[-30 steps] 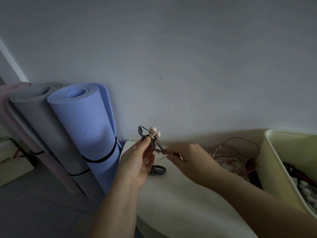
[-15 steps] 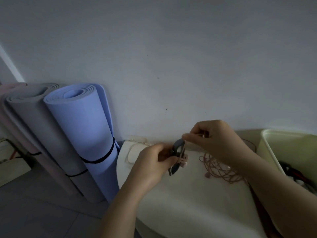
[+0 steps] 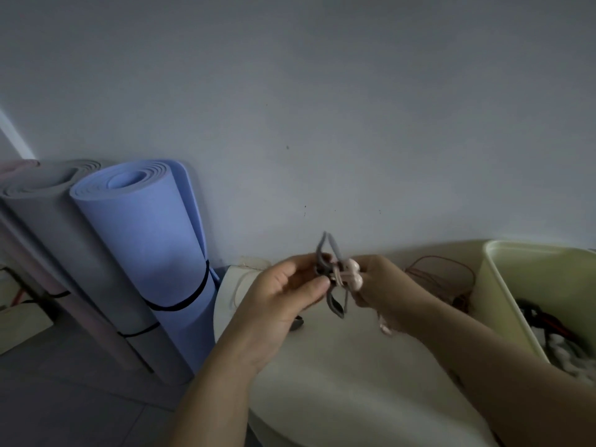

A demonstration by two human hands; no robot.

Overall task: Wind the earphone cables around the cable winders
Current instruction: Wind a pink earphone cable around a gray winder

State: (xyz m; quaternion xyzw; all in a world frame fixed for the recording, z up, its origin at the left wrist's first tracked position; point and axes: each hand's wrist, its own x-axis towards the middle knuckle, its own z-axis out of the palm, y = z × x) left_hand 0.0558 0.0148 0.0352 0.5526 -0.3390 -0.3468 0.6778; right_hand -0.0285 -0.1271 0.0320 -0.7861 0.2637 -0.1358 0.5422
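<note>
Two rolled mats, a grey mat [image 3: 61,253] and a blue mat [image 3: 145,253] bound with dark straps, stand on the floor against the wall at the left. The blue one stands close beside the curved left edge of a pale table [image 3: 338,388].

Above the back of the table, near the wall, the left hand [image 3: 277,308] is raised with its fingers curled, thumb and fingertips pinching the middle of a grey cable winder [image 3: 334,303]. The winder's long axis runs nearly upright: its narrow upper loop points at the wall above the hands, and its rounded lower end hangs towards the table. A second dark winder [image 3: 297,323] lies on the table, partly hidden under the left hand.

Two pink earbuds [image 3: 354,280] sit against the right side of the held winder, at its middle. The right hand [image 3: 387,295] meets them there, fingers curled on the earphone cable [image 3: 385,329], a short pink length of which dangles below the palm.

A broad stretch of bare table lies below both forearms, out to the rounded near edge. Behind the right hand, a loose heap of reddish cable [image 3: 442,275] lies by the wall. At the far right a pale yellow bin [image 3: 503,285] stands on the table, its near wall close to the right forearm, with dark and white items inside too dim to make out.
</note>
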